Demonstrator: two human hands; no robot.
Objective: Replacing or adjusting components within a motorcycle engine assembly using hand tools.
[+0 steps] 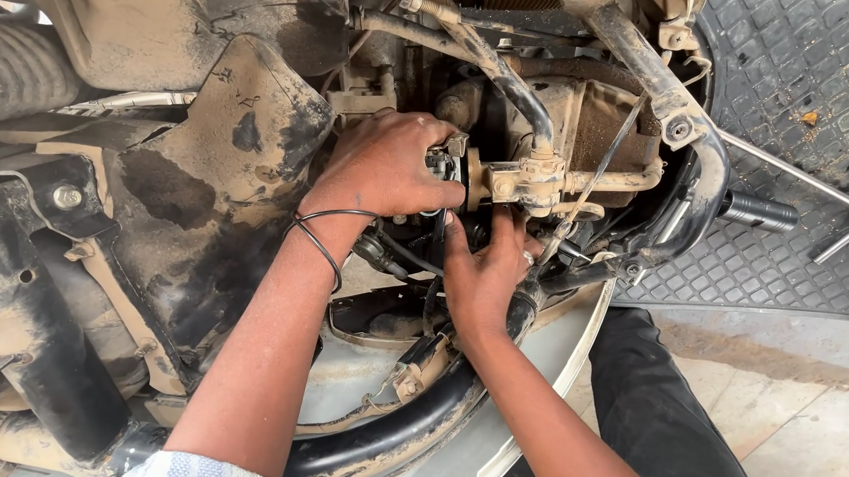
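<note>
A small metal fitting (444, 160) is pinched between the curled fingers and thumb of the left hand (382, 165), at the end of a mud-caked bracket assembly (532, 179). Just below that grip, the right hand (485, 270) is laid flat with fingers spread and pressed up against the underside of the same assembly, nothing being clasped by it.

The fitting appears seated against the bracket, so the work is judged to be in mid-course; whether it is being tightened or loosened cannot be told.

Room is tight. A black hose (508, 75) curves down just above the grip, and a curved frame tube (695, 155) closes in to the right. Left of the grip stands a dirty panel (208, 172). A thick black pipe (407, 419) runs beneath the wrists.
</note>
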